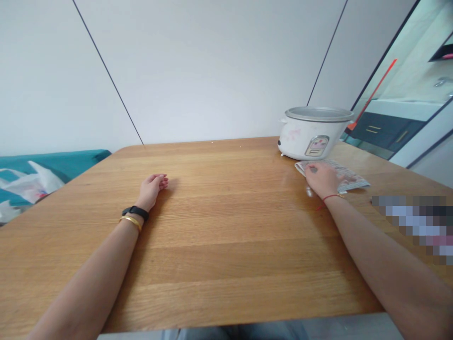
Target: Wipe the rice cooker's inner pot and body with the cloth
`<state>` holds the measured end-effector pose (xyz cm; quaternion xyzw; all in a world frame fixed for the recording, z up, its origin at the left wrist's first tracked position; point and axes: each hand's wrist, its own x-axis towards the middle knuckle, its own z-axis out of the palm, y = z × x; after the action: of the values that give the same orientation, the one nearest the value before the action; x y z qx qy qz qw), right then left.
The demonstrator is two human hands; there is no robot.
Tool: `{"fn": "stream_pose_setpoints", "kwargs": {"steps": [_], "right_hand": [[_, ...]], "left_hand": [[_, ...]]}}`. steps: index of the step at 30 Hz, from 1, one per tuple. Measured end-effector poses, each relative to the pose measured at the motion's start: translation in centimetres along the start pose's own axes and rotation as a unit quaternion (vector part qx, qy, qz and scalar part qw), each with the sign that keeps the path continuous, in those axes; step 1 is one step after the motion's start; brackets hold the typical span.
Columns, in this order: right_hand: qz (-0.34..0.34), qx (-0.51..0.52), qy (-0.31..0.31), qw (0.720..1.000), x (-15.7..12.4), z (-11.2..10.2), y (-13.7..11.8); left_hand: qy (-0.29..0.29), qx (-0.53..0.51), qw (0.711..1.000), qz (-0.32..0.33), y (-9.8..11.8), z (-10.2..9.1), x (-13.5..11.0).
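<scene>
My left hand (152, 188) rests on the wooden table (219, 226), fingers loosely curled with nothing in them; a black band and a gold bangle sit on that wrist. My right hand (322, 179) lies on a folded patterned cloth (348, 175) just in front of a white rice cooker (311, 132) at the table's far right. Its fingers press down on the cloth, curled over it. A red string circles the right wrist.
A teal bench with white plastic bags (24, 186) stands left of the table. A white wall runs behind. A blurred patch (414, 226) covers something at the table's right edge. A doorway with dark cabinets opens at far right.
</scene>
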<state>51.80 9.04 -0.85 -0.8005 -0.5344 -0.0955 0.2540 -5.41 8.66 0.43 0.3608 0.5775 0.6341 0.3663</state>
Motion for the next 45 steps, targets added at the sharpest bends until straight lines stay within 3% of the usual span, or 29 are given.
{"fn": "stream_pose_setpoints", "kwargs": {"steps": [7, 15, 24, 45], "right_hand": [[-0.097, 0.019, -0.027, 0.995, -1.4, 1.1, -2.2], [-0.072, 0.029, -0.050, 0.996, -1.2, 1.7, -1.9], [-0.090, 0.015, -0.069, 0.993, -0.7, 2.9, -1.2], [-0.091, -0.009, -0.099, 0.991, -1.1, 2.3, -1.6]], "left_hand": [[0.005, 0.001, 1.000, 0.003, 0.1, 0.1, -0.2], [0.004, -0.003, 1.000, 0.000, 0.2, 0.0, -0.2], [0.010, -0.003, 1.000, -0.008, 0.5, 0.4, -0.5], [0.001, 0.002, 1.000, -0.004, 0.3, 0.2, -0.4]]}}
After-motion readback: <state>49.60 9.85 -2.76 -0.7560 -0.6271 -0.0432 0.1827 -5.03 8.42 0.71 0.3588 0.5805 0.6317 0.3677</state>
